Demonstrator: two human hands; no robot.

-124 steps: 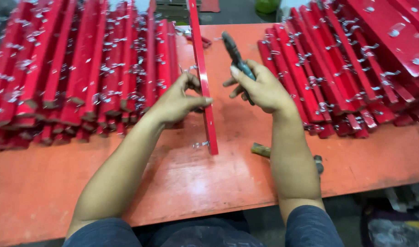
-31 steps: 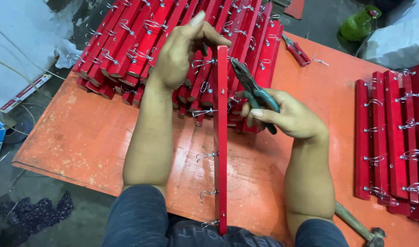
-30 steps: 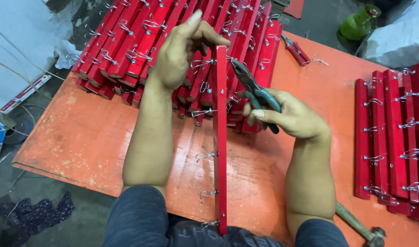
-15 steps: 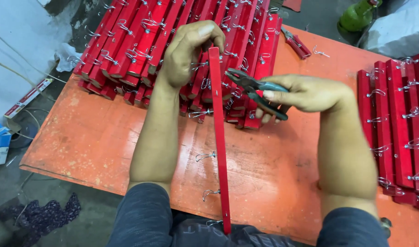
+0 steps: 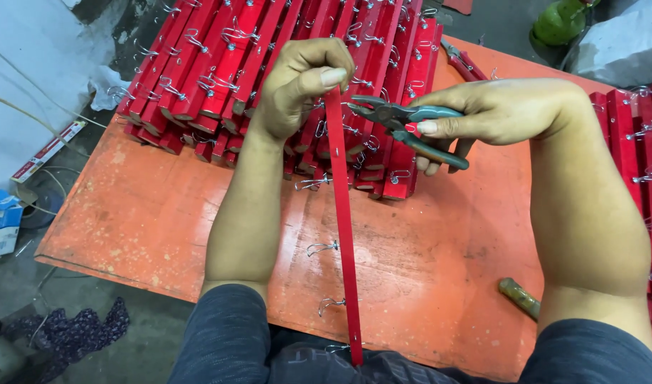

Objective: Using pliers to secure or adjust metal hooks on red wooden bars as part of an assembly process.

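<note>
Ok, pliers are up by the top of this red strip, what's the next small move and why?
Probably close the pliers onto the wire hook near the strip's top. Their tips point at it, the left hand steadies that end, and the right hand holds the handles.

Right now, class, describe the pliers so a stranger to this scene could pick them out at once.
Start at the orange table, then find the tall stack of red strips at its far side. In front of it the right hand grips the pliers: dark metal, teal handles, the only tool held, unlike the hammer handle lying near the table's edge.
</note>
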